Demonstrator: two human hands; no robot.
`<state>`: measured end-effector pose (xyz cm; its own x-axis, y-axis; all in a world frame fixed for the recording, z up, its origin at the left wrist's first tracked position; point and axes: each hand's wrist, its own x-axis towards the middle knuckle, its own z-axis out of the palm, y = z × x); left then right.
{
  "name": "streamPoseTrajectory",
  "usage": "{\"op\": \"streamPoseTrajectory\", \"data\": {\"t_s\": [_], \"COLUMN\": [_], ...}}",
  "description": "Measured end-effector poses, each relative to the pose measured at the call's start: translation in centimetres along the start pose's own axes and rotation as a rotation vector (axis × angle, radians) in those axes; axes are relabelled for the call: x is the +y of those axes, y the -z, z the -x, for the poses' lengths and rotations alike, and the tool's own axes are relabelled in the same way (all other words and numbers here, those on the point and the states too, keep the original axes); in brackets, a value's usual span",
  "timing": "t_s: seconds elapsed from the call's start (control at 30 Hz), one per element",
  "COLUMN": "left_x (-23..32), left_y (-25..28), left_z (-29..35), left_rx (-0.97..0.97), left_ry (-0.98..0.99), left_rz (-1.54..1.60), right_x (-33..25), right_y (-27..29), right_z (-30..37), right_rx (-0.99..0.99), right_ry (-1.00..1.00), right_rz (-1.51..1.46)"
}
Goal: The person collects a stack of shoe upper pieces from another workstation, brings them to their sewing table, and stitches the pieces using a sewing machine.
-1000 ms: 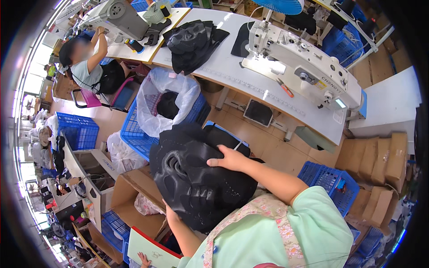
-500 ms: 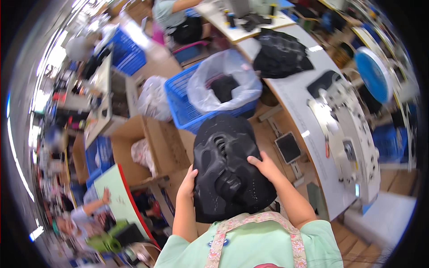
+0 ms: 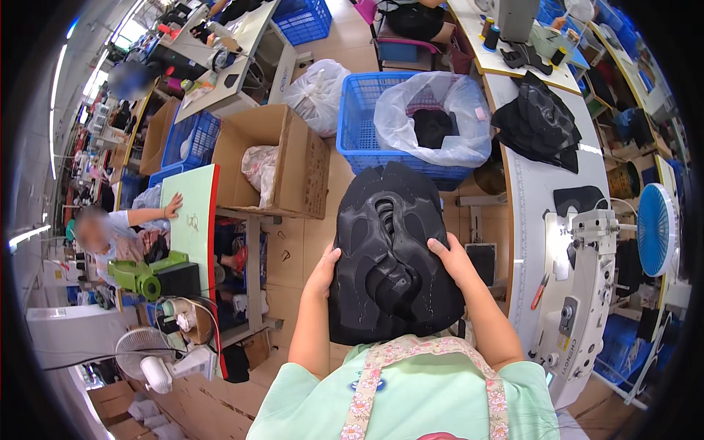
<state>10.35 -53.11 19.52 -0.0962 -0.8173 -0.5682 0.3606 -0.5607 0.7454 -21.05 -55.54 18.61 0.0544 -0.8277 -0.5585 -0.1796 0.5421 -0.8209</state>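
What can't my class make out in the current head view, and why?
Head view:
Most fingers of the left hand and right hand: hidden behind the black moulded piece.
That piece's underside: faces away from the camera.
Whatever lies under the dark item in the translucent bag: covered.
Seated co-worker's upper body: cut off by the top edge.

The person wears a mint-green shirt (image 3: 433, 389) with short sleeves (image 3: 532, 392) and beige apron straps (image 3: 361, 411) printed with pink flowers. Something small and blue (image 3: 380, 383) shows by the left strap.
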Motion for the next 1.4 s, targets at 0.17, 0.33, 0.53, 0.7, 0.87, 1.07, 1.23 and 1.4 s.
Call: {"op": "streamPoseTrajectory", "data": {"t_s": [0.17, 0.33, 0.53, 0.7, 0.87, 1.07, 1.23, 1.4], "left_x": [0.3, 1.4, 3.7, 4.5, 5.7, 7.2, 7.0, 7.1], "left_y": [0.5, 1.1, 1.6, 3.1, 3.1, 2.4, 2.9, 2.9], "left_z": [0.2, -1.0, -1.7, -4.2, -5.3, -6.2, -8.1, -9.3], "left_rx": [0.033, -0.051, -0.012, -0.107, -0.171, -0.081, -0.109, -0.166], "left_ry": [-0.011, -0.051, 0.03, 0.025, 0.041, 0.181, 0.264, 0.212], "left_rz": [-0.031, -0.035, -0.052, -0.08, -0.076, -0.103, -0.06, -0.112], "right_x": [-0.8, -1.4, -1.9, -4.2, -4.0, -1.9, -1.8, -2.5], "right_y": [-0.5, -0.9, -2.5, -2.7, -3.9, -4.7, -5.0, -5.2], "right_z": [-0.1, -0.5, -1.5, -0.4, -0.4, -1.2, -0.1, 0.2], "right_rx": [-0.03, 0.007, 0.042, 0.1, 0.201, 0.243, 0.282, 0.294], "right_ry": [0.012, 0.017, 0.041, 0.012, 0.025, -0.023, -0.027, -0.052], "right_rz": [-0.017, -0.034, -0.021, -0.107, -0.009, -0.053, -0.134, -0.135]}}
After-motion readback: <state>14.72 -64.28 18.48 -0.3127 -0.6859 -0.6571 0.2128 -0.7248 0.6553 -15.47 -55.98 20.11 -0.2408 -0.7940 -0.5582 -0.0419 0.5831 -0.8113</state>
